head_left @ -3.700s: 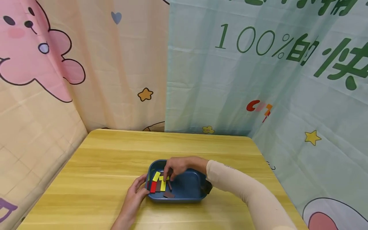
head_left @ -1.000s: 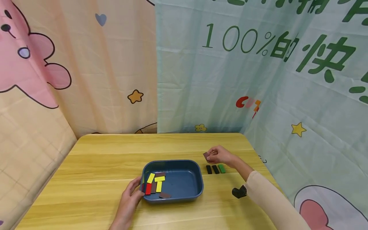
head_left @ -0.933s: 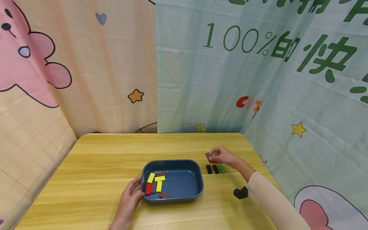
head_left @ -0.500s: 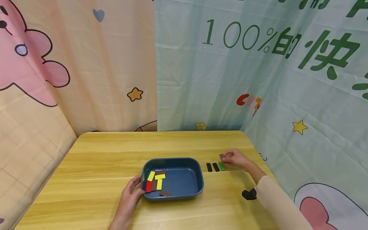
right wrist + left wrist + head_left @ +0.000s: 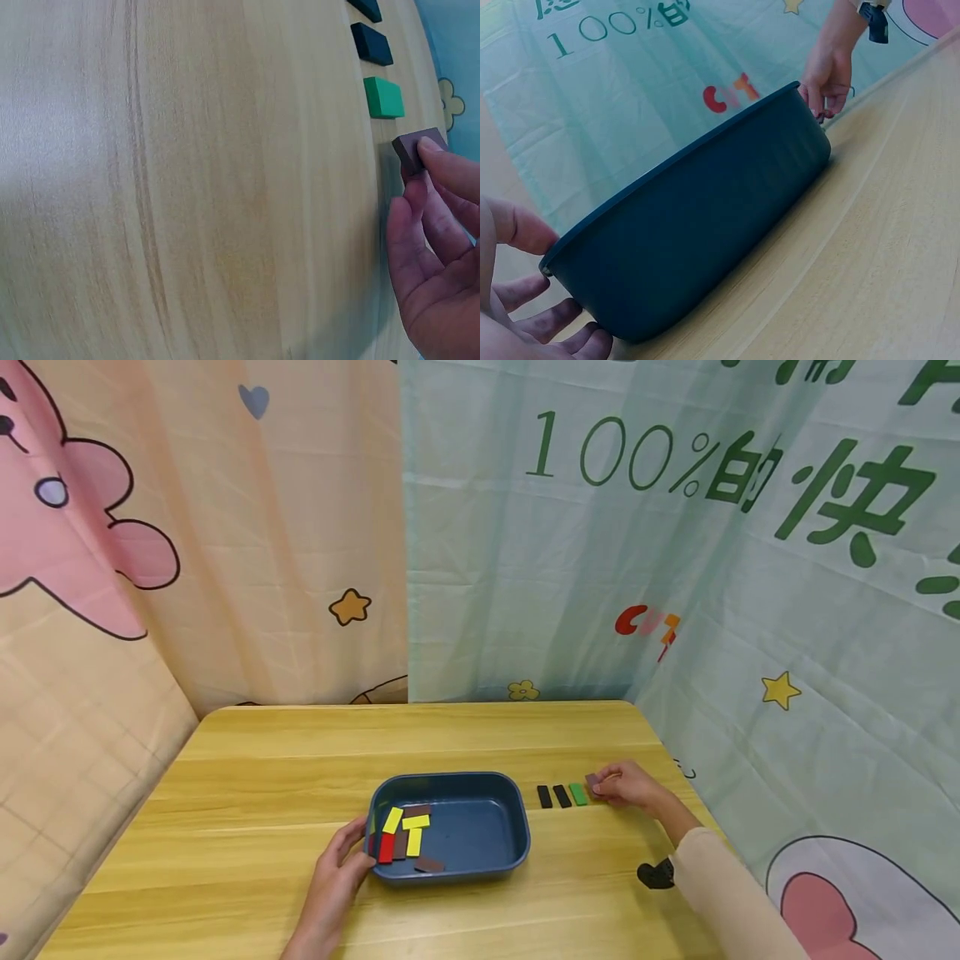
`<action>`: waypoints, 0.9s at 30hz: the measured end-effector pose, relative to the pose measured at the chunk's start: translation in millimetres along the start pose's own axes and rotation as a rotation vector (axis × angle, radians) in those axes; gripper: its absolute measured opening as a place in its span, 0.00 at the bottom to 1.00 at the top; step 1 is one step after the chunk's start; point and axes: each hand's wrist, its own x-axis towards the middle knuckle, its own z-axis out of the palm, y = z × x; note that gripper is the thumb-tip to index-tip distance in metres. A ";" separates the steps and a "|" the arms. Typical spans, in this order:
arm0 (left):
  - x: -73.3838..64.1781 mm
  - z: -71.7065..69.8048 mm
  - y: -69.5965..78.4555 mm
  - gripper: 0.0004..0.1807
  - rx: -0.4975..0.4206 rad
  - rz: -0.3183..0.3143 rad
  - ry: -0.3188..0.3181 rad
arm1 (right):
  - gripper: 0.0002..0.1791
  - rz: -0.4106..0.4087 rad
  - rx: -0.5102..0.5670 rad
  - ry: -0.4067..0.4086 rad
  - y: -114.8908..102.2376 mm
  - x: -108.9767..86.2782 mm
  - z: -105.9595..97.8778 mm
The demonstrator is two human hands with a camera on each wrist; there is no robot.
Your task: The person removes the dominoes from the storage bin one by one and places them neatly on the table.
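Observation:
My right hand [image 5: 628, 783] pinches a small brown rectangular block [image 5: 420, 148] between thumb and fingers, tilted just over the table at the right end of a row. Beside it in that row lie a green block [image 5: 577, 794] and two black ones, the nearer black block [image 5: 562, 796] next to the green. My left hand [image 5: 339, 868] holds the left end of a dark blue tray [image 5: 480, 874], its fingertips at the rim and outer wall in the left wrist view. Inside the tray's left half lie several flat blocks: yellow [image 5: 414, 842], red [image 5: 386, 848] and brown [image 5: 429, 864].
The yellow wood-grain table [image 5: 225, 827] carries the tray at its front middle. Printed curtains [image 5: 517, 568] hang behind and along both sides. A black device [image 5: 656, 874] is worn on the right wrist by the cream sleeve [image 5: 720, 885].
My right hand has reached into the tray, come out with a brown block and carried it right, past the green block, lowering it at the row's end. The left hand stays on the tray.

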 end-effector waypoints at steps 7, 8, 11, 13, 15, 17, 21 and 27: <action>-0.7 0.6 -1.6 0.36 0.002 -0.003 0.004 | 0.12 0.022 -0.054 0.011 7.5 0.7 1.7; -0.7 0.7 -1.6 0.36 0.005 -0.001 0.003 | 0.11 0.022 -0.065 0.020 7.5 0.3 2.2; -1.3 0.3 -1.2 0.36 0.005 0.010 0.001 | 0.12 0.012 -0.108 0.046 7.5 0.2 3.9; -1.8 -0.3 -0.8 0.36 0.006 0.010 0.000 | 0.11 0.005 -0.137 0.063 7.3 0.3 5.3; -2.4 -1.1 0.0 0.37 0.009 0.009 0.000 | 0.11 -0.007 -0.169 0.078 6.7 -0.2 7.0; -2.3 -1.9 0.3 0.37 0.012 0.003 0.002 | 0.10 -0.009 -0.187 0.093 5.8 -0.5 8.9; -0.9 -2.6 0.4 0.37 0.018 -0.002 -0.002 | 0.08 0.003 -0.200 0.125 4.8 -2.4 11.9; 0.5 -1.9 -0.1 0.37 0.014 -0.006 -0.003 | 0.09 0.023 -0.183 0.164 6.3 -5.1 12.9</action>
